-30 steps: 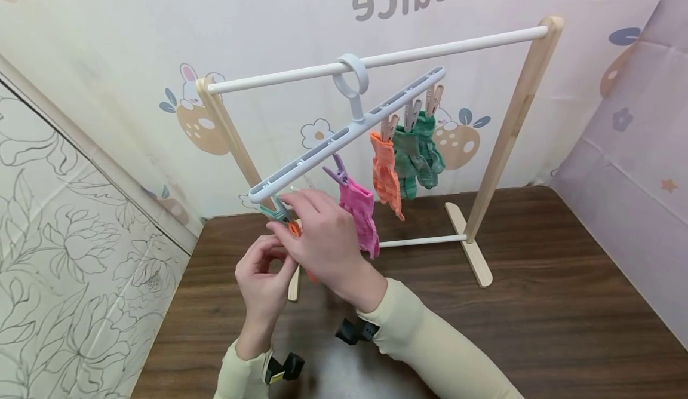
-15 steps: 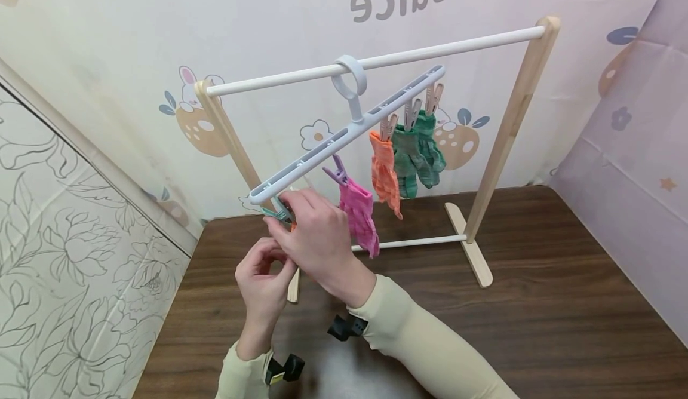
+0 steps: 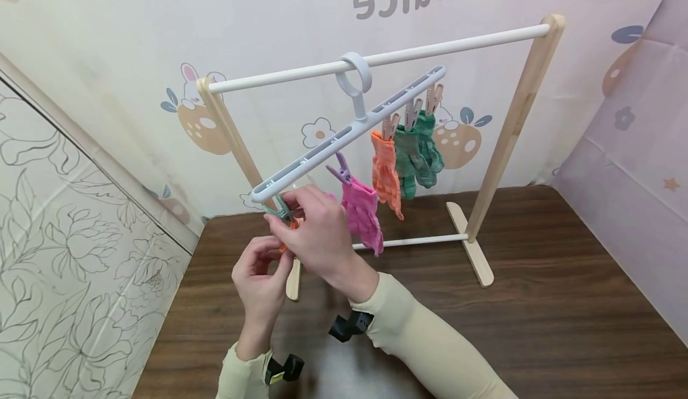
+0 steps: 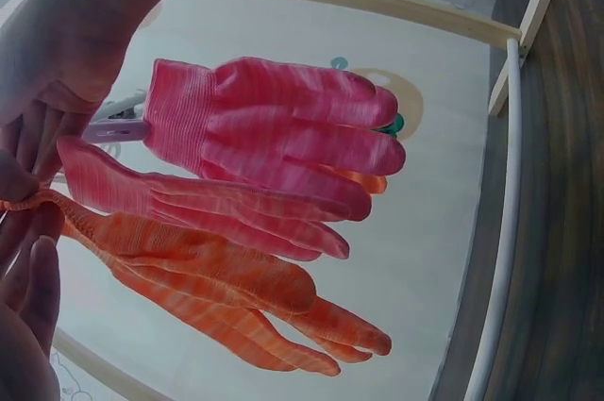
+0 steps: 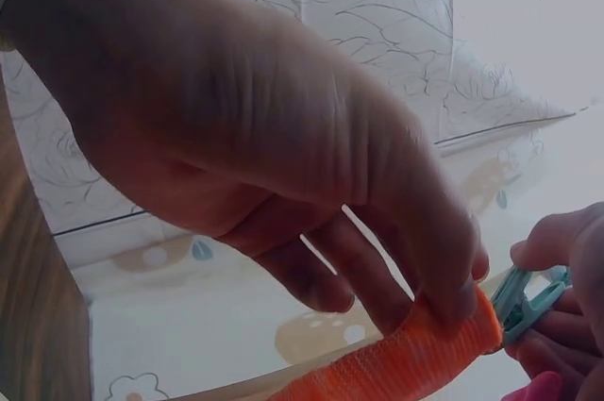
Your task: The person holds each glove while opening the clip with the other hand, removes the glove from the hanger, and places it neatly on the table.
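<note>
My left hand point(image 3: 261, 276) pinches the cuff of an orange knit glove point(image 5: 406, 363); the glove's fingers hang below in the left wrist view. Just above, my right hand point(image 3: 322, 232) grips a teal clothespin point(image 5: 528, 302) at the low left end of the pale blue hanger point(image 3: 344, 139). The clothespin meets the cuff's edge; whether its jaws hold the cloth I cannot tell. Beside the hands a pink glove point(image 3: 361, 211) hangs from a purple clothespin point(image 3: 341, 171). A second pink glove point(image 4: 189, 198) shows in the left wrist view, its top hidden by my hands.
The tilted hanger hooks over the white rail point(image 3: 457, 46) of a wooden stand point(image 3: 507, 130) on the dark wooden table point(image 3: 564, 315). Another orange glove point(image 3: 386, 169) and two green gloves point(image 3: 411, 160) hang at its raised right end. Printed cloth point(image 3: 269, 17) lies behind.
My right hand and forearm have shifted slightly left. The left hand has edged a little left, and more of the orange cuff shows between the hands. The nearer pink glove sways slightly.
</note>
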Motion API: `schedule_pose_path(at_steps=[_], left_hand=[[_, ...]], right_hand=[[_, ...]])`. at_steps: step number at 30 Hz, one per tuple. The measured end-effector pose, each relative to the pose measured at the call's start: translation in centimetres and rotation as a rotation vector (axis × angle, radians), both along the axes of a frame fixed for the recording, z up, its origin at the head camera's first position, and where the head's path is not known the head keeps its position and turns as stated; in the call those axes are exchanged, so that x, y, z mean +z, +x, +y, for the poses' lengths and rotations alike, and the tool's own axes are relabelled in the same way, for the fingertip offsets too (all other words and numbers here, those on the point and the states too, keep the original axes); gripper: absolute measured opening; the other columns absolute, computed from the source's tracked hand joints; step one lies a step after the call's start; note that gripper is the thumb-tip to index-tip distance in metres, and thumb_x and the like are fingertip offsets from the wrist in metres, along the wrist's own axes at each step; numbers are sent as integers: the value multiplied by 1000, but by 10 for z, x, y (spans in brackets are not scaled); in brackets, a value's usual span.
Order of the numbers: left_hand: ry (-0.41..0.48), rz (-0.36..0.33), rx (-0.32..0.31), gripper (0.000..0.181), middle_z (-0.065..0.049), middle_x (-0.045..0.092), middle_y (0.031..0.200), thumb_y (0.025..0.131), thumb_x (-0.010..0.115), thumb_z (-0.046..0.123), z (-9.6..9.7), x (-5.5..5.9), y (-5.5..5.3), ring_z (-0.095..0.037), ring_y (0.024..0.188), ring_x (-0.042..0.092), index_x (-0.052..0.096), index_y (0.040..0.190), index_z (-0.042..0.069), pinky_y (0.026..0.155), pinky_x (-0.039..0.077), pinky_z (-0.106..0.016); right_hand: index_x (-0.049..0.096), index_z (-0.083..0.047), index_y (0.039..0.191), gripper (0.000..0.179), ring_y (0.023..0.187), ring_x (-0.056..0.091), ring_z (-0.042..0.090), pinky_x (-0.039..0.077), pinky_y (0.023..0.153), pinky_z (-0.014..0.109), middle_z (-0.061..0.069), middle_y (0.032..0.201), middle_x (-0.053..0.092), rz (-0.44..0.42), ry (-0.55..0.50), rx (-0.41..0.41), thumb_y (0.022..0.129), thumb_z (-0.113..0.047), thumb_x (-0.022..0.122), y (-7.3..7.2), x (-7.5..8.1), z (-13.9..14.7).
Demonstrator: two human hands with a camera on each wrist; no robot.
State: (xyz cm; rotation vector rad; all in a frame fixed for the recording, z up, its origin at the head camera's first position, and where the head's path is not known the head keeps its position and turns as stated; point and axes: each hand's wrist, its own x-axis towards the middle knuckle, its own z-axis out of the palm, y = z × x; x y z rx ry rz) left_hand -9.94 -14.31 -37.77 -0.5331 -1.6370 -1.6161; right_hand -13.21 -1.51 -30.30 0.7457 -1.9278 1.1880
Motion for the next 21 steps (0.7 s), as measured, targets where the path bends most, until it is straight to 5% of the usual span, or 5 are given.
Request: schedule_pose_path(at_steps=[13,21], left_hand=[[24,15,13,18,-18,67,89,75,72,-20,-3,0,2,-15,72,65,65,91,-14,65,54,-21],[11,-14,30,19,-18,67,89,76,72,-20,-6,-5,5,-16,72,65,66,93,-13,65,54,-21]], right_hand=[[70,0,88,17,68,60,12,52,62,19,4,78,64,10,-63,80,80,-11,81,-5,1,0],[71,-3,88,16,69,61,11,51,65,18,3,78,64,6,-63,56,80,-12,81,-4,2,2]])
